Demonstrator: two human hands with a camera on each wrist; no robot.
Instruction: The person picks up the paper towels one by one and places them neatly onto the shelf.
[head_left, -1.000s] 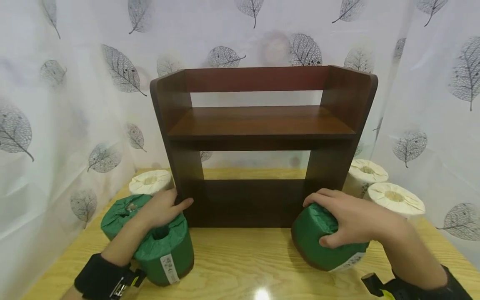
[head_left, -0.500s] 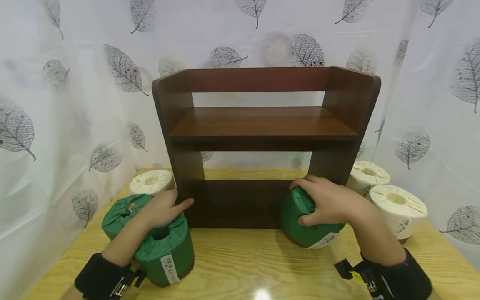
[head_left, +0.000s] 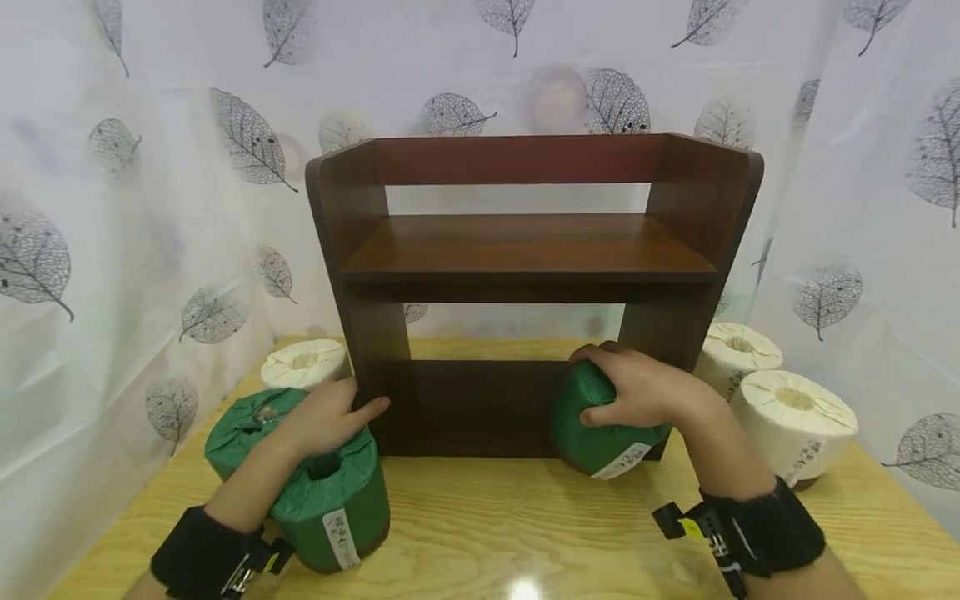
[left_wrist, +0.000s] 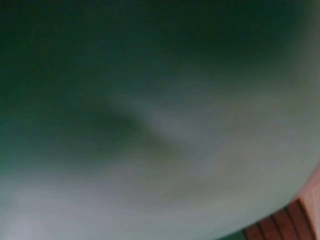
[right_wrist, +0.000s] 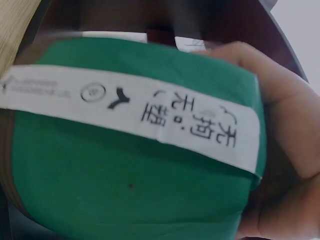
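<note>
In the head view, a dark brown wooden desktop shelf (head_left: 480,408) stands upright on the table. My left hand (head_left: 322,419) grips the lower part of its left side panel, thumb across the front edge; the other fingertips are hidden. Below this forearm stand two green paper-wrapped toilet rolls (head_left: 330,492), the nearer one bearing a white label. At the lower compartment's right front, my right hand (head_left: 637,387) holds another green-wrapped toilet roll (head_left: 600,437) from above, tilted. In the right wrist view its printed label (right_wrist: 165,112) faces the camera. The left wrist view is a close green-and-pale blur.
A cream-wrapped roll (head_left: 306,364) stands left of the shelf, behind the green ones. Two more cream rolls, one farther back (head_left: 720,362) and one nearer (head_left: 795,425), stand at the right. A leaf-patterned white curtain (head_left: 525,92) hangs behind the wooden table (head_left: 480,525).
My right hand has moved the green toilet roll leftward and away from me, to the shelf's lower right opening. The left hand stays on the side panel.
</note>
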